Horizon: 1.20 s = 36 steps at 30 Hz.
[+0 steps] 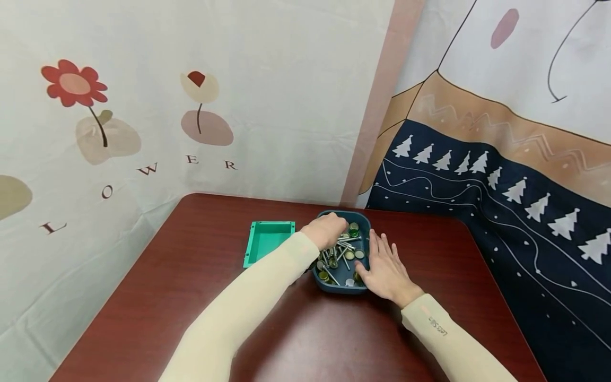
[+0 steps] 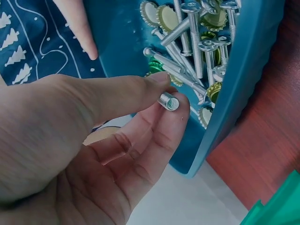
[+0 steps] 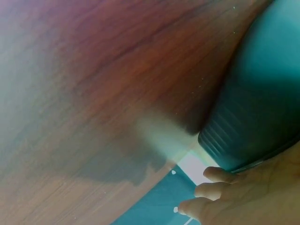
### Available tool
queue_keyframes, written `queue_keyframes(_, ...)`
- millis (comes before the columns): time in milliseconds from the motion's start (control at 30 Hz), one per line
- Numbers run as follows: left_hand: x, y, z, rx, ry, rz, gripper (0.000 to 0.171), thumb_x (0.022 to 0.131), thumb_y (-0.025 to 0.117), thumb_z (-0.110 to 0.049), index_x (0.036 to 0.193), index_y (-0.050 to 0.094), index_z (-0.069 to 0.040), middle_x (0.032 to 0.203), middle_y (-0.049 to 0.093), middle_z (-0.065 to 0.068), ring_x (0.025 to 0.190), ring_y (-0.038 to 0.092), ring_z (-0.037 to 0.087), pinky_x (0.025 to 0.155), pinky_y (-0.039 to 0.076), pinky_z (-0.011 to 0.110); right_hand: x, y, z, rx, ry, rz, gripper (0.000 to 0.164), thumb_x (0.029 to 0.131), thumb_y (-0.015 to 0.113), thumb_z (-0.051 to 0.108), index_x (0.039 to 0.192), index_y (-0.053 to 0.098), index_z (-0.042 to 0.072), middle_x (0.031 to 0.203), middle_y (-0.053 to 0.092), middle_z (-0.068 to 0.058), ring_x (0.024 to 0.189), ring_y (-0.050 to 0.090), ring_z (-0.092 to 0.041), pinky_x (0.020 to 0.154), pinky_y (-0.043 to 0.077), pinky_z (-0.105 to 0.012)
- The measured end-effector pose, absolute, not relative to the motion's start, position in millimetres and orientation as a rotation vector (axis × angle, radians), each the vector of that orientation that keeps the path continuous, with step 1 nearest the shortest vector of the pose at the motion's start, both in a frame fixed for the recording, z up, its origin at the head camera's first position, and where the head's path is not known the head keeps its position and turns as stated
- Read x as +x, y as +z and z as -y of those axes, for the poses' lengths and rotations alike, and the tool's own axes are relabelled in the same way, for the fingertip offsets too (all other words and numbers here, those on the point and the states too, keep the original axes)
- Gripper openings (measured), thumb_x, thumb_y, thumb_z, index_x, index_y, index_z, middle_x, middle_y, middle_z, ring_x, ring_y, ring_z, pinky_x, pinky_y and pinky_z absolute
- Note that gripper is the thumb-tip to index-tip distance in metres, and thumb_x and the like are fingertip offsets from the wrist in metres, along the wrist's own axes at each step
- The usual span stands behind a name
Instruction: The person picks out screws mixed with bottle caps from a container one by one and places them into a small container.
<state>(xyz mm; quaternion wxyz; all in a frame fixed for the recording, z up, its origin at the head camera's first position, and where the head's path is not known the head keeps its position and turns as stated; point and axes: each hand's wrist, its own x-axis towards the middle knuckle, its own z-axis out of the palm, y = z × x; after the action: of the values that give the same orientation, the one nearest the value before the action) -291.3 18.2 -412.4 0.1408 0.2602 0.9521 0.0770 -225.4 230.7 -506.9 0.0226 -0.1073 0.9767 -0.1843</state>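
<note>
My left hand (image 1: 326, 231) is over the blue bin (image 1: 336, 289), at its left side. In the left wrist view its thumb and forefinger pinch a small silver metal cylinder (image 2: 168, 101), with one round end showing. The rest of that piece is hidden by the fingers. Inside the bin lie several silver bolts (image 2: 194, 44) mixed with bottle caps (image 2: 167, 18), some gold and some green. Fingers spread, my right hand (image 1: 389, 271) rests along the bin's right rim, its thumb reaching over the edge. The right wrist view shows its fingers (image 3: 213, 190) against the bin's outer wall (image 3: 253, 112).
Left of the bin, a shallow green tray (image 1: 271, 240) sits on the dark red wooden table (image 1: 191, 265). Behind the table hangs a printed cloth (image 1: 286, 106) with flowers, and a dark blue part with white trees is at the right.
</note>
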Motion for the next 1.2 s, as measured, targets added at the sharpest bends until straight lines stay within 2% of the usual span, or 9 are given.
queue_keyframes(167,-288,-412,-15,0.748,0.268,-2.731,0.049,0.116,0.066,0.000,0.161,0.071,-0.016,0.163,0.072,0.009,0.151,0.069,0.025,0.122,0.063,0.045,-225,-508,-231,-0.332,-0.560,-3.019,0.103,0.115,0.063,0.046,0.185,0.006,-0.003,0.194,0.019,-0.028,0.182,0.011,-0.055,0.145,0.010,-0.076)
queue_keyframes(500,-284,-407,-10,0.771,0.360,-2.737,0.046,0.113,0.071,-0.001,0.157,0.074,-0.014,0.162,0.072,0.011,0.149,0.070,0.027,0.122,0.062,0.045,-225,-506,-233,-0.352,-0.565,-3.039,0.102,0.115,0.064,0.045,0.185,0.008,-0.003,0.194,0.018,-0.027,0.181,0.013,-0.056,0.144,0.011,-0.079)
queue_keyframes(667,-285,-404,-3,0.795,0.380,-2.733,0.044,0.111,0.075,-0.003,0.154,0.075,-0.012,0.156,0.074,0.013,0.137,0.074,0.026,0.118,0.065,0.046,-223,-509,-234,-0.330,-0.554,-3.026,0.103,0.115,0.063,0.048,0.185,0.009,-0.004,0.194,0.017,-0.027,0.182,0.011,-0.055,0.143,0.009,-0.080)
queue_keyframes(800,-286,-400,6,0.790,0.401,-2.738,0.043,0.111,0.075,-0.003,0.153,0.075,-0.011,0.142,0.078,0.016,0.116,0.076,0.024,0.107,0.068,0.042,-222,-509,-234,-0.306,-0.571,-3.020,0.103,0.114,0.063,0.048,0.185,0.009,-0.002,0.195,0.017,-0.026,0.182,0.011,-0.055,0.144,0.008,-0.080)
queue_keyframes(967,-286,-395,22,0.795,0.414,-2.758,0.040,0.110,0.076,-0.003,0.149,0.076,-0.010,0.126,0.079,0.015,0.093,0.069,0.022,0.090,0.064,0.037,-223,-507,-233,-0.307,-0.595,-3.022,0.103,0.114,0.064,0.048,0.186,0.008,-0.001,0.195,0.016,-0.025,0.182,0.010,-0.054,0.144,0.007,-0.080)
queue_keyframes(1200,-286,-396,47,0.785,0.449,-2.752,0.043,0.109,0.073,0.001,0.151,0.073,-0.008,0.108,0.077,0.015,0.086,0.066,0.022,0.082,0.060,0.036,-224,-507,-230,-0.326,-0.576,-3.033,0.103,0.114,0.064,0.048,0.186,0.009,-0.001,0.196,0.015,-0.025,0.182,0.012,-0.054,0.144,0.008,-0.080)
